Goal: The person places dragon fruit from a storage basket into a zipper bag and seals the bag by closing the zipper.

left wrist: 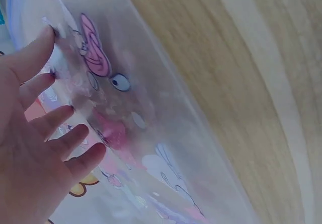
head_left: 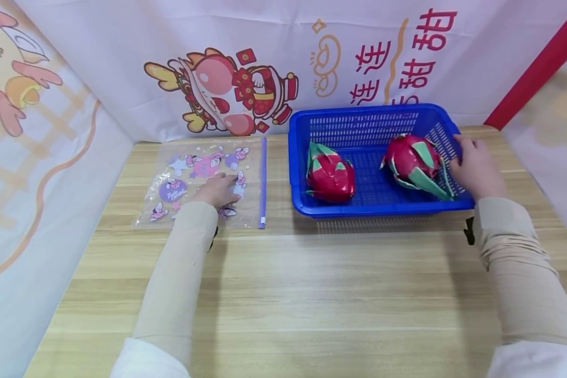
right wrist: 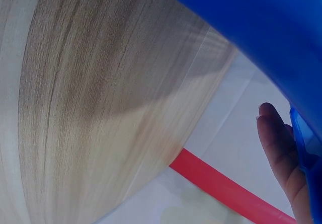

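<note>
In the head view my left hand [head_left: 217, 190] rests on a clear zip bag [head_left: 200, 215] with cartoon prints and a purple slider strip. Its fingers are loosely spread, fingertips right at the plastic in the left wrist view. My right hand [head_left: 479, 168] holds the right end of a blue plastic basket [head_left: 307, 211], thumb over the rim and fingers along the outer side. Inside the basket lie two red dragon fruits with green leaf tips: one dragon fruit [head_left: 333, 181] at the left, the other dragon fruit [head_left: 413, 160] at the right, near my right thumb.
Both the bag and the basket are at the back of a wood-grain table [head_left: 340, 294]. Behind stands a white printed cloth [head_left: 245, 21] with a cartoon figure and red characters. A red strip [head_left: 534, 68] runs up the back right corner.
</note>
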Motion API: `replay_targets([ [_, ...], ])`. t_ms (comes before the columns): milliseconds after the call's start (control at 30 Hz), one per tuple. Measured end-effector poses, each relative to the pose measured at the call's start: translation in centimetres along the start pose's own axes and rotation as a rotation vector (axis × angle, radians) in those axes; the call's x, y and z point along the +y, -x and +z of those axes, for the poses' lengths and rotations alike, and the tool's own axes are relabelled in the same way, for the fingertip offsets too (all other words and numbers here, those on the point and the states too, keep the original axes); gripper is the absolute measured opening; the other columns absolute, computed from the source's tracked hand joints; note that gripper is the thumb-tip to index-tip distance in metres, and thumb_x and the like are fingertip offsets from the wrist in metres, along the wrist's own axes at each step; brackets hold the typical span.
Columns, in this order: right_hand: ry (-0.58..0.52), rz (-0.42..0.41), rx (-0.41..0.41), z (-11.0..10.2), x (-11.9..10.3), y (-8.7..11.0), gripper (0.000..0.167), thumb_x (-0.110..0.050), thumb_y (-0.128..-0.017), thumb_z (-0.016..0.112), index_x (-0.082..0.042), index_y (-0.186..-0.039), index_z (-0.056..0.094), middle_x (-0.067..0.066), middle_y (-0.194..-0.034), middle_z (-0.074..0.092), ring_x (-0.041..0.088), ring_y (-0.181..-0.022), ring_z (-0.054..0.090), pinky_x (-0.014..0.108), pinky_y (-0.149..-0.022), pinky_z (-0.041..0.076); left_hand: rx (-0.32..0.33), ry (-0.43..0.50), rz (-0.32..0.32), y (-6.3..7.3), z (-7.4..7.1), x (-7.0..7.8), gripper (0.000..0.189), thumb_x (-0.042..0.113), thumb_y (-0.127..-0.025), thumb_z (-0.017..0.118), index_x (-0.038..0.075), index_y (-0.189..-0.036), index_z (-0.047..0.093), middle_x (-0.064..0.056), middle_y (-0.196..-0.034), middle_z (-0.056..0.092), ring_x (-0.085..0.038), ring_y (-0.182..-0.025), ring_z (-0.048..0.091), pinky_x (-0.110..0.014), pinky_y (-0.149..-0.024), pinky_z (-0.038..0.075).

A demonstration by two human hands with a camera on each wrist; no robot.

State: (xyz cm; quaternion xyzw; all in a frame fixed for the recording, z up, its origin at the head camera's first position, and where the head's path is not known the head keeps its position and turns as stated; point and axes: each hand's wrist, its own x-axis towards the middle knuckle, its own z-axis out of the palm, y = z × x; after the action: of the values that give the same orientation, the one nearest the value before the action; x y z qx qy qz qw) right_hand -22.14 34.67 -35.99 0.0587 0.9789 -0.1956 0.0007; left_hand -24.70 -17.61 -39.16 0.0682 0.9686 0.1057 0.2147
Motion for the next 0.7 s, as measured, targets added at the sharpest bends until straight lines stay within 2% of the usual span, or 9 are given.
replay_targets([
  [200,-0.002,0.009,-0.011,-0.1,-0.2,0.0,0.061,-0.018,-0.096,0.037,-0.003,-0.152,0.017,0.04,-0.143,0.025,0.057,-0.117,0.035,0.072,-0.1,0.03,0.192,0.058,0.03,-0.9,0.5,1.5,0.038,0.018,-0.097,0.047,-0.001,-0.129,0.054,-0.024,-0.131,0.055,-0.04,-0.124,0.051,-0.051,-0.107,0.04],
  [300,-0.001,0.011,-0.011,-0.1,-0.1,0.1,0.061,-0.018,-0.096,0.037,-0.002,-0.152,0.017,0.04,-0.143,0.025,0.057,-0.118,0.034,0.072,-0.1,0.029,0.246,0.084,0.054,-1.3,0.7,2.9,0.036,0.018,-0.097,0.047,0.0,-0.127,0.056,-0.023,-0.127,0.058,-0.039,-0.121,0.054,-0.049,-0.105,0.042],
  [400,0.0,0.014,-0.012,-0.1,-0.1,0.1,0.061,-0.019,-0.097,0.037,-0.002,-0.152,0.017,0.04,-0.143,0.025,0.057,-0.118,0.034,0.072,-0.101,0.029,0.265,0.091,0.079,-1.4,1.1,4.4,0.036,0.019,-0.096,0.048,0.001,-0.126,0.056,-0.023,-0.125,0.059,-0.038,-0.118,0.056,-0.048,-0.103,0.044],
  [500,0.0,0.017,-0.014,-0.1,-0.1,0.1,0.061,-0.019,-0.097,0.037,-0.002,-0.152,0.017,0.04,-0.143,0.025,0.057,-0.118,0.034,0.072,-0.101,0.029,0.25,0.074,0.096,-1.3,1.5,5.5,0.037,0.024,-0.095,0.052,0.001,-0.124,0.057,-0.022,-0.119,0.061,-0.036,-0.109,0.06,-0.047,-0.096,0.049],
  [600,0.0,0.018,-0.017,-0.1,-0.1,0.1,0.061,-0.019,-0.097,0.037,-0.002,-0.152,0.016,0.04,-0.142,0.025,0.056,-0.118,0.034,0.072,-0.101,0.029,0.221,0.04,0.089,-1.3,1.9,6.1,0.04,0.031,-0.093,0.058,0.003,-0.12,0.056,-0.018,-0.11,0.062,-0.033,-0.099,0.062,-0.045,-0.089,0.051],
  [700,0.002,0.017,-0.019,-0.1,-0.1,0.0,0.061,-0.019,-0.097,0.037,-0.002,-0.152,0.016,0.04,-0.143,0.025,0.056,-0.118,0.034,0.072,-0.101,0.029,0.21,0.026,0.075,-1.3,2.2,6.4,0.041,0.033,-0.091,0.061,0.004,-0.12,0.056,-0.018,-0.109,0.062,-0.033,-0.098,0.062,-0.045,-0.087,0.052],
])
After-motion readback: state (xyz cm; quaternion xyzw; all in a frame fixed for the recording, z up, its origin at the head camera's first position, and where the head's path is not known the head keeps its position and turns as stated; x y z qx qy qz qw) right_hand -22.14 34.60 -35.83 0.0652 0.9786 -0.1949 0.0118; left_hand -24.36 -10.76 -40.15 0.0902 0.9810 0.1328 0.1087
